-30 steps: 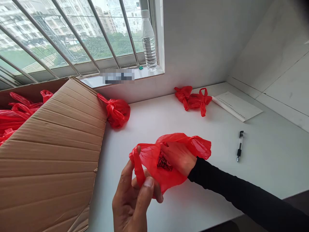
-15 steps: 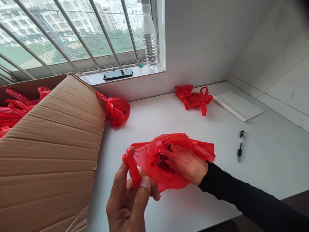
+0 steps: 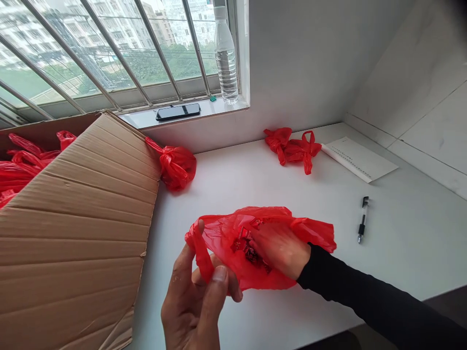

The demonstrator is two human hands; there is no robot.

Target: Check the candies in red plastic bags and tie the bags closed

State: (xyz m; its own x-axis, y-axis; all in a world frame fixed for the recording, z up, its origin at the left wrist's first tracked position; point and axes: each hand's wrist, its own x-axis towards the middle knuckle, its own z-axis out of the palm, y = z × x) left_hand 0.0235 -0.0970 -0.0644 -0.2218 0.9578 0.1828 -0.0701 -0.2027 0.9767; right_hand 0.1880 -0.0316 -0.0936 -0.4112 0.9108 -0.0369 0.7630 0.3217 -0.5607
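A red plastic bag (image 3: 270, 214) lies spread over the white table with its mouth open towards me. My left hand (image 3: 200, 291) is closed on one of its handle loops, the thumb and fingers holding the strip apart at the left end. Inside the bag is a small heap of red and dark wrapped packets (image 3: 246, 243). Reaching in from the right, my right hand (image 3: 280, 248) is down among these packets, palm downward. Its fingertips are hidden by the packets and the red film, so its grip does not show.
On the left stands a cardboard box (image 3: 83, 228) with red bags (image 3: 32, 155) inside. A knotted red bag (image 3: 178, 167) sits beside it. Further back are more red bags (image 3: 292, 148), a paper booklet (image 3: 359, 158) and a pen (image 3: 363, 218). The sill holds a phone (image 3: 178, 112) and a bottle (image 3: 226, 63).
My right hand has sunk a little deeper into the bag, and the packets have shifted under it. The bag's right end has slid slightly right and nearer me. My left hand has hardly moved.
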